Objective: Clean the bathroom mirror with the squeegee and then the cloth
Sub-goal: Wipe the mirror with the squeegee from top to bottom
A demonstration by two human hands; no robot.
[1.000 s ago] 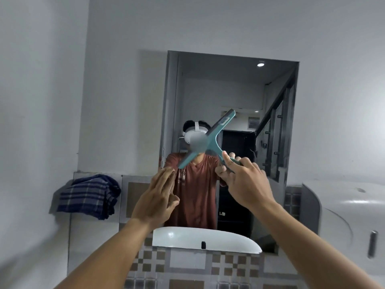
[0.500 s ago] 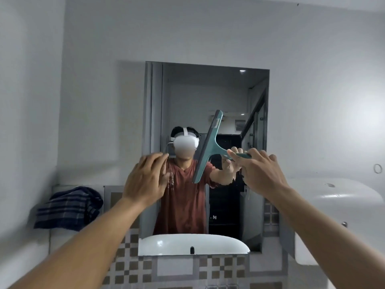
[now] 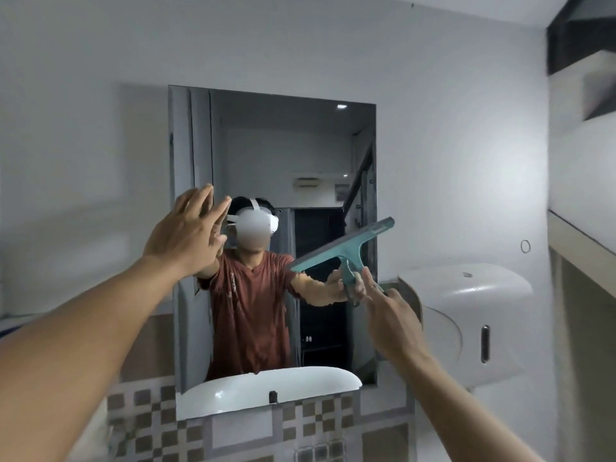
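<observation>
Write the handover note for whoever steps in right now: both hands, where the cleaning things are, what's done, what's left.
Left hand: open, fingers spread, raised at the mirror's left edge; contact with the glass can't be told.
Right hand: shut on the teal squeegee's handle. The blade is tilted, right end higher, over the mirror's lower right part.
Cloth: not in this view.
Sink: directly below the mirror.
Done: squeegee picked up and brought to the mirror. How much of the glass has been wiped can't be judged; no streaks or water show.
Left: finish the squeegee passes, then find the cloth and wipe the mirror with it.
</observation>
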